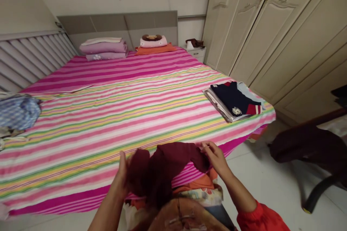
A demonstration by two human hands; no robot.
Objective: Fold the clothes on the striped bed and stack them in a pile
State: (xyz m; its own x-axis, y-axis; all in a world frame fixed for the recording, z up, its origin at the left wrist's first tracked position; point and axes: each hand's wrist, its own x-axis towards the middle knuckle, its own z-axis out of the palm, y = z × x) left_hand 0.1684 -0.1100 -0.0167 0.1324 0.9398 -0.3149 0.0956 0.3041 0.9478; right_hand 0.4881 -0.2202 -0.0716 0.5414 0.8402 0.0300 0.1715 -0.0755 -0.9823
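Observation:
A dark maroon garment (173, 158), its exact kind unclear, lies bunched over the near edge of the bed and hangs toward my body. At its left end, my left hand (123, 175) grips the cloth with the thumb raised, the other fingers largely hidden behind it. My right hand (215, 157) pinches the garment's right end between thumb and fingers. Under and around the cloth spreads the striped bedsheet (121, 122) in pink, white, yellow and green.
Folded clothes with a navy top (230, 97) lie at the bed's right. Blue checked cloth (18, 112) is heaped at the left. Folded purple bedding (104, 48) and a pink pillow (153, 42) sit near the headboard. A wardrobe (260, 39) and a dark-draped chair (311, 148) stand right.

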